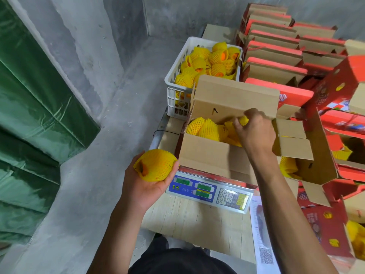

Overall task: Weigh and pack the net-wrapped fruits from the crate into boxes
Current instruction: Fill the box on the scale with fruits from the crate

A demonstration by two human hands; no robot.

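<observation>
The person stands at the near edge of the surface, where a digital scale carries an open cardboard box already part-filled with net-wrapped fruits. Behind it, toward the far edge, a white plastic crate holds the remaining stock of yellow-netted fruit.

The left hand is palm up just off the box's near-left corner, its fingers curled under and around one net-wrapped fruit, which sits in the cup of the palm with the open end of its net turned toward the left. The right hand reaches down inside the box at its far-right side, fingers pinching the net of a fruit in the box close against the raised back flap.

What matters for the next move, as I read it, is that the held fruit lies to the left of and slightly nearer than the box opening, beside the near wall and not over it. The left hand is plainly the nearer one to carry it in, travelling right and away over the near flap. The open space seems to be in the middle of the box, between the netted fruits on the left and the right hand. The scale's green readouts are too blurred to read.

Red printed cartons are stacked along the right.
</observation>
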